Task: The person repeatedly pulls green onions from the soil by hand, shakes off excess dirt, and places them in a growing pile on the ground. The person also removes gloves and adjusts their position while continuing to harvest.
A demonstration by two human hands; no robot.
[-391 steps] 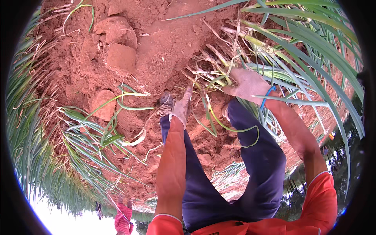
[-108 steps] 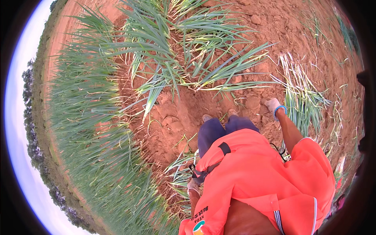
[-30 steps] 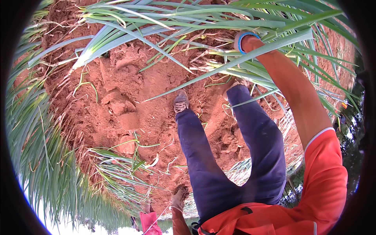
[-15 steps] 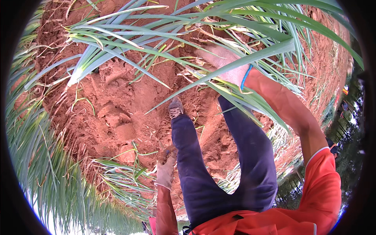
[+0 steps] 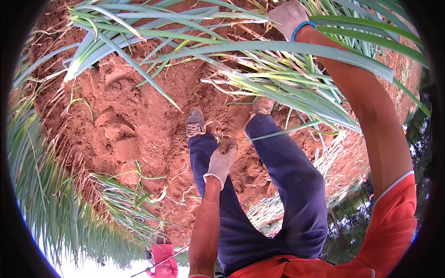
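Two plain-gloved hands (image 5: 221,163), green onions (image 5: 282,85)

Left hand (image 5: 222,160) pale-gloved, on the body side of the left shoe (image 5: 195,121) and slightly right of it, fingers curled, grip unclear; left forearm (image 5: 206,224) rising from the lower edge, wrist nearly straight. Right arm (image 5: 371,99) reaching long, elbow only slightly bent, right hand (image 5: 288,17) also gloved, well beyond the shoe and to its right, blue band (image 5: 302,28) at wrist, fingers hard to make out.
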